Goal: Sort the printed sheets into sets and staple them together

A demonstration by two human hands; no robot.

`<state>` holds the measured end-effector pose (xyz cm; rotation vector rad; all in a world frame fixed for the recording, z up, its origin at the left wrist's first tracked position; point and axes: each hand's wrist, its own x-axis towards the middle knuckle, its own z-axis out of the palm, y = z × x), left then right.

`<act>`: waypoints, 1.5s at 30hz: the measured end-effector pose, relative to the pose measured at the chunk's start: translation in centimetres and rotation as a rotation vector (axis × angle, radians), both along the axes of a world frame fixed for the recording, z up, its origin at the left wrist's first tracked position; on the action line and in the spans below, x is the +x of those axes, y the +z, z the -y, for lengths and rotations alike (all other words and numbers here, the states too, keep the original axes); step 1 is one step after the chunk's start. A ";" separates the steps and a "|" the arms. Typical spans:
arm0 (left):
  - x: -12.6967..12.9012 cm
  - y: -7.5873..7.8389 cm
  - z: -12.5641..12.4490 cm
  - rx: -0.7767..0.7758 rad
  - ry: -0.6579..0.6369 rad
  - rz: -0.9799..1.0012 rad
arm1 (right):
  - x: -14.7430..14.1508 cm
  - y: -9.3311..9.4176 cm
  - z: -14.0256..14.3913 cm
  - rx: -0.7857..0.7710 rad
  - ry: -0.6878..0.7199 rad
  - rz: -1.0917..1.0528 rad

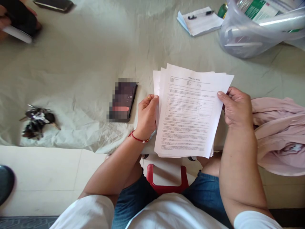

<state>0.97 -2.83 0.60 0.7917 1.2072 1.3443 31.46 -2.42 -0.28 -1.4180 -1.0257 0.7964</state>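
Note:
Between my two hands is a small stack of printed paper sheets [184,117], its edges fanned unevenly, the top page headed "Overleaf Notes". My left hand [148,113] pinches the left edge, thumb on top; its other fingers are curled and partly hidden behind the sheets. At the upper right edge, my right hand [237,105] grips the stack with its thumb on the front and fingers behind. The sheets are held up over the table's near edge. Just left of my left hand lies a dark phone [122,101] with its screen lit, partly blurred out.
A bunch of keys [39,121] lies on the covered table [83,63] at left. Further back are a notepad with a pen [202,20] and a plastic bag of items [247,35]. Pink cloth [281,133] sits at right. Another person's hand [19,19] shows at top left.

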 end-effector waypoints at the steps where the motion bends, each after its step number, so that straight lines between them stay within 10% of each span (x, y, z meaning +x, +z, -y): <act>1: 0.0 0.0 0.0 0.004 -0.007 -0.003 | 0.0 0.0 0.0 0.002 -0.008 0.002; 17: -0.3 -1.0 0.0 0.055 -0.059 0.041 | -1.7 3.2 0.4 0.133 -0.112 -0.260; 45: 0.1 -0.2 0.1 0.027 -0.074 0.106 | -1.8 2.9 0.4 -0.027 -0.108 -0.089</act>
